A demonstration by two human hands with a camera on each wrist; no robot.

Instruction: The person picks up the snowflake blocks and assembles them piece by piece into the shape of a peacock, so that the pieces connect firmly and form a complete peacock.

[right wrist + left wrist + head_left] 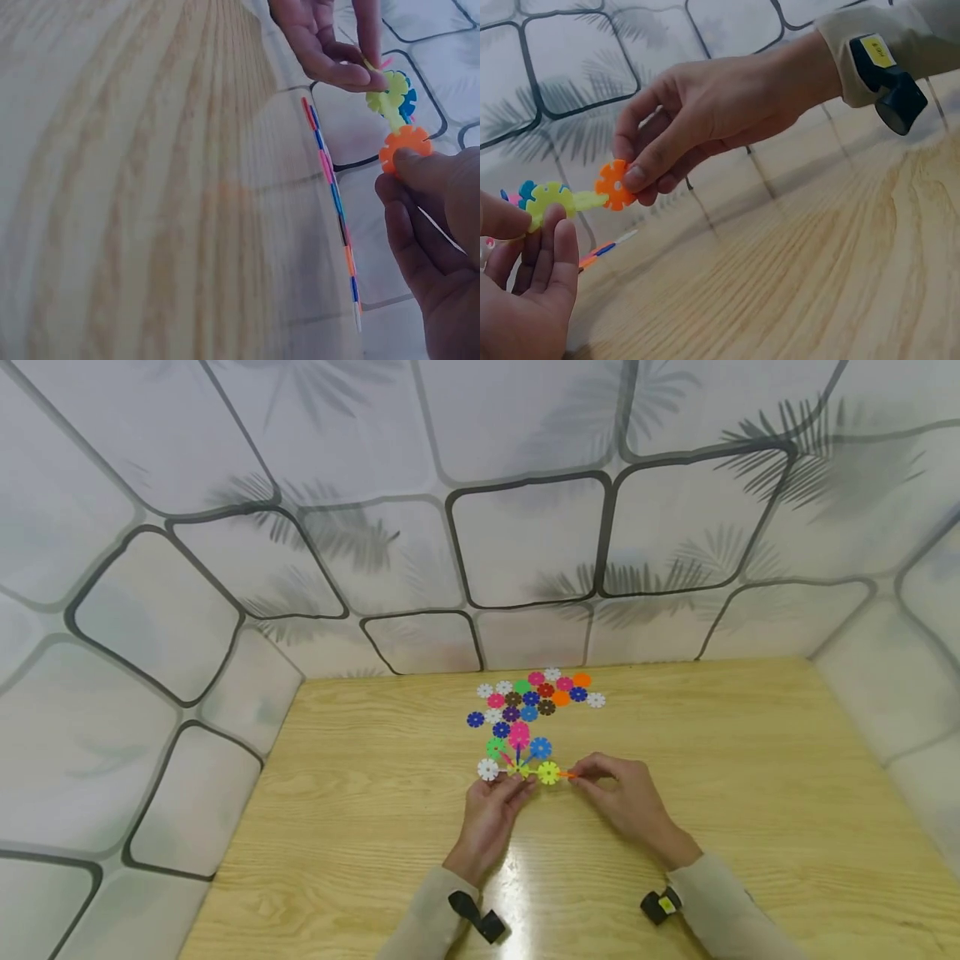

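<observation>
My left hand (491, 818) pinches a yellow notched disc (549, 201) at the centre of a small assembly of interlocking plastic discs. Around that centre fan a white disc (487, 769), a green disc (496, 747), pink discs (519, 734), a blue disc (540, 747) and a second yellow disc (548, 772). On the right side, my right hand (626, 793) holds an orange disc (406, 148) between thumb and fingers. Its edge meets the outer yellow disc in both wrist views. The assembly is held up above the wooden table.
Behind the hands, many loose coloured discs (530, 698) lie flat on the wooden table (360, 810). A patterned cloth wall (528, 543) rises at the table's back and sides. Each wrist carries a small black camera (660, 906).
</observation>
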